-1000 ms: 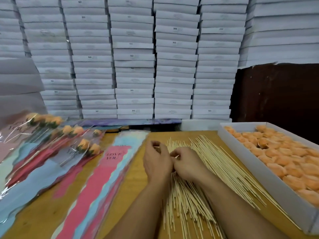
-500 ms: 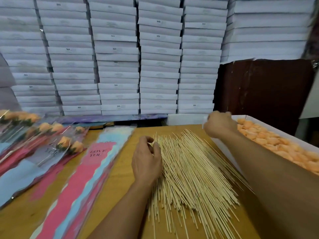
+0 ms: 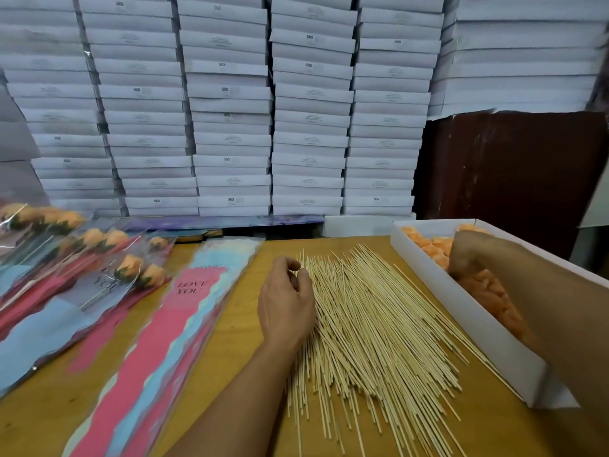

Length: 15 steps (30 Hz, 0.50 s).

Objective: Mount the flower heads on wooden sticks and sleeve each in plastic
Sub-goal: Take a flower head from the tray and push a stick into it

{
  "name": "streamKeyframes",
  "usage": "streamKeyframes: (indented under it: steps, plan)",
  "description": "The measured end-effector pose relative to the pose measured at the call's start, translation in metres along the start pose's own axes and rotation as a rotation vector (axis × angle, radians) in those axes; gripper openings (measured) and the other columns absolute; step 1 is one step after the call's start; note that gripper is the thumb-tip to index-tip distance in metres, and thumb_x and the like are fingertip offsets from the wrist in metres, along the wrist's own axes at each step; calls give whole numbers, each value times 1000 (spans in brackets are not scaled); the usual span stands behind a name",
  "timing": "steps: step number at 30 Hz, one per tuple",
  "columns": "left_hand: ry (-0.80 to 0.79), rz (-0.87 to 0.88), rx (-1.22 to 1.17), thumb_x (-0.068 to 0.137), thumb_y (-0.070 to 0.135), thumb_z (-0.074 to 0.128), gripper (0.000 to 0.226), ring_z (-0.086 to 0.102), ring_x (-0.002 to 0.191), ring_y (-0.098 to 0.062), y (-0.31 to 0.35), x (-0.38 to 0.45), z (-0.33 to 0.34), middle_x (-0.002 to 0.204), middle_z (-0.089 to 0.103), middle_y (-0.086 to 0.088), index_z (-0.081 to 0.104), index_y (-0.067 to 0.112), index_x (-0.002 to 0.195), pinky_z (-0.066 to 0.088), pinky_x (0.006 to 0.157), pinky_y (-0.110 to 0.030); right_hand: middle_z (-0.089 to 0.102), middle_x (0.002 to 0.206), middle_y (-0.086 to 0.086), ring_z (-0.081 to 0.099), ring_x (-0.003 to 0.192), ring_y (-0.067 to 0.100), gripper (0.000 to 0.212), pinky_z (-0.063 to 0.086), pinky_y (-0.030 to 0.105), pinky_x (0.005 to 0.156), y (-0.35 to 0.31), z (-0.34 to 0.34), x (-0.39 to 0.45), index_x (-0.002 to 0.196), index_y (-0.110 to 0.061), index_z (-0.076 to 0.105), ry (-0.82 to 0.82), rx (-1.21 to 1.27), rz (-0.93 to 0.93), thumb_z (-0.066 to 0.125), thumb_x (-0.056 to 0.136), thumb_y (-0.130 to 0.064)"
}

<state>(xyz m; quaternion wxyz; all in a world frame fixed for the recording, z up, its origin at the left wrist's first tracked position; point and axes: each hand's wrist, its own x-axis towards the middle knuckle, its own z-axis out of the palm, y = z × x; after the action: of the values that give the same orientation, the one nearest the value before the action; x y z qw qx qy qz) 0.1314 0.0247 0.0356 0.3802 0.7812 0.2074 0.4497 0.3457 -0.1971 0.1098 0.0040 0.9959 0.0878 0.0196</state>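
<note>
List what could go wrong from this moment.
The left hand pinches one stick at the edge of the loose wooden sticks; lifting may drag neighbours or scatter the pile. The right hand reaches into the white box of flower heads; its grasp is hidden, so it might crush them.

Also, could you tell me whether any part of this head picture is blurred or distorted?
Head view: the right hand in the flower box is motion-smeared; the sticks and left hand are sharper; the stacked boxes bow outward from the wide lens.
</note>
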Motion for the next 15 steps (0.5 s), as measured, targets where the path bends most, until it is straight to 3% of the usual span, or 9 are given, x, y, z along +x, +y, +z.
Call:
streamKeyframes:
  steps: [2,6,9,12,15]
  plan:
    - [-2,3,-8,98,22,54,2,55,69,-12,0,-1,-1,72,57,5,56,22,98,43,62,-36,67,86,4,65,79,22,27,59,36,77,3,7,-1,89,-12,64,25,63,0,79,82,-33]
    - [-12,14,-4,98,22,54,2,55,70,-12,0,-2,-2,73,57,5,55,22,99,42,62,-35,68,96,3,63,85,23,14,54,40,89,6,18,-2,99,-15,69,62,115,29,72,86,-19]
    - [-9,19,1,99,21,53,3,55,70,-13,1,-1,-1,73,57,5,56,21,99,43,63,-36,65,99,3,56,93,24,18,42,41,88,9,13,-5,104,-18,65,142,116,97,68,86,-15]
    - [-14,26,-19,99,20,53,5,54,69,-15,1,0,-1,73,57,3,58,19,100,46,64,-39,62,102,7,55,104,30,26,41,45,96,8,-7,-15,108,-17,62,250,126,98,68,83,-16]
    - [-60,47,-113,98,22,58,3,51,64,-8,2,0,0,70,57,4,60,20,99,47,64,-38,65,99,5,59,97,28,32,43,38,80,-9,-36,-41,111,-22,58,376,234,-36,70,81,-23]
